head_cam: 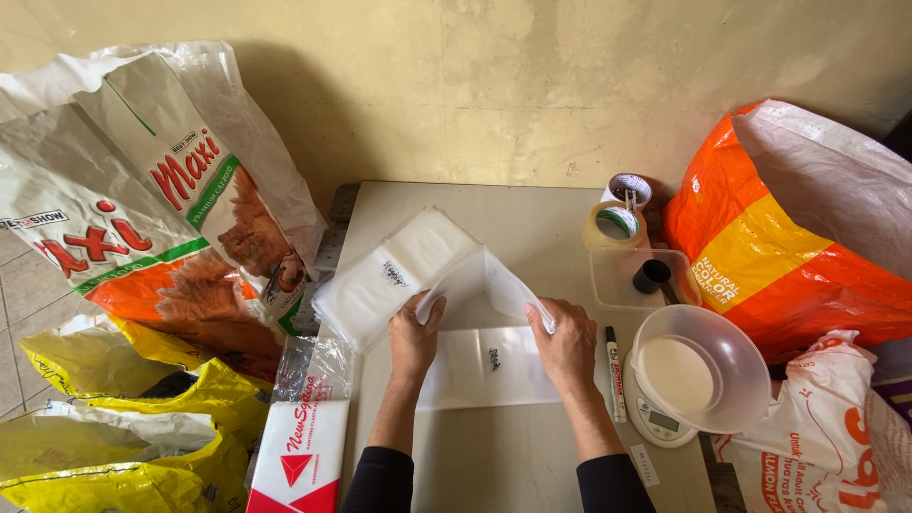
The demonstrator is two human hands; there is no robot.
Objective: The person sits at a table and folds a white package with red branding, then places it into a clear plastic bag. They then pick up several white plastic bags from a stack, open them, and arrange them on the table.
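The left hand (412,334) and right hand (567,344) are both pinched on one clear pouch (480,277), lifting its top edge so it arches between them over the table (513,446). The left fingers hold the pouch's left corner, the right fingers its right corner. Under the hands lies a second pouch (489,370), flat, with a small dark mark at its middle. Just behind the left hand sits one stack (389,275) of more pouches; how many it holds cannot be told.

To the right of the right hand: one marker (615,375) lying lengthwise, one scale (655,418) with one bowl (701,366) on it, one clear tub (622,280) with a dark cap inside, and two tape rolls (617,223) behind it.

Three printed sacks stand around: one big sack (142,218) at left, one orange sack (788,237) at right, one white sack (817,446) lower right, cut off by the frame. Yellow bags (114,427) lie at lower left, crumpled, count unclear. One red-and-white pack (304,456) leans at the table's left edge, its bottom cut off.

Bare table shows in front of the hands and beyond the stack toward the wall; the right edge is crowded.
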